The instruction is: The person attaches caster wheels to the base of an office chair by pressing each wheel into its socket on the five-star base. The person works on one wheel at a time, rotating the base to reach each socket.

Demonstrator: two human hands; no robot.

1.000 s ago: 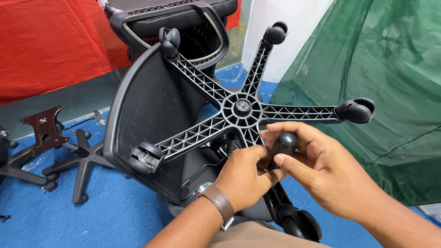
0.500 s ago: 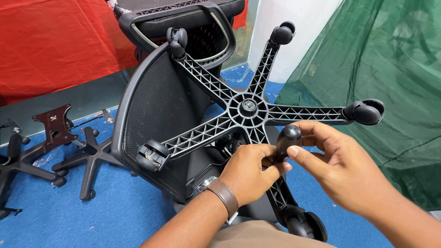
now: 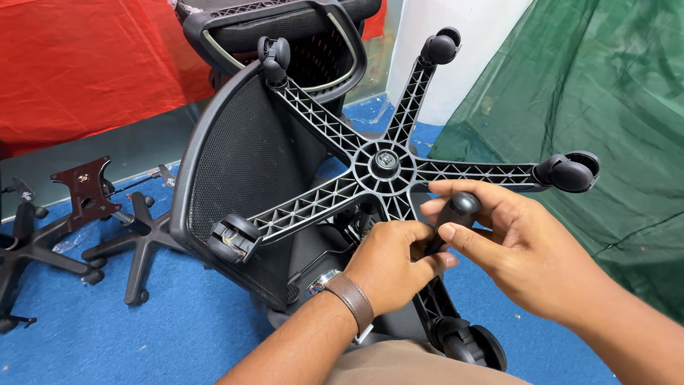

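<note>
An office chair lies tipped over with its black five-arm star base (image 3: pixel 385 167) facing me, a castor (image 3: pixel 231 239) on each arm tip. My right hand (image 3: pixel 513 249) grips a black rounded tool handle (image 3: pixel 456 212) just below the base's hub. My left hand (image 3: pixel 392 264), with a brown strap on its wrist, is closed around the lower part of that same tool, against the near arm of the base. The tool's tip is hidden behind my fingers.
The chair's mesh seat (image 3: pixel 242 171) and backrest (image 3: pixel 285 28) lie behind the base. Two spare star bases (image 3: pixel 135 246) and a brown metal plate (image 3: pixel 85 187) rest on the blue carpet at left. Red cloth hangs at back left, green netting (image 3: pixel 613 93) at right.
My right hand has turned slightly on the handle and shifted a little to the right; the view has drifted so that the chair sits a bit further right. My left hand keeps its hold.
</note>
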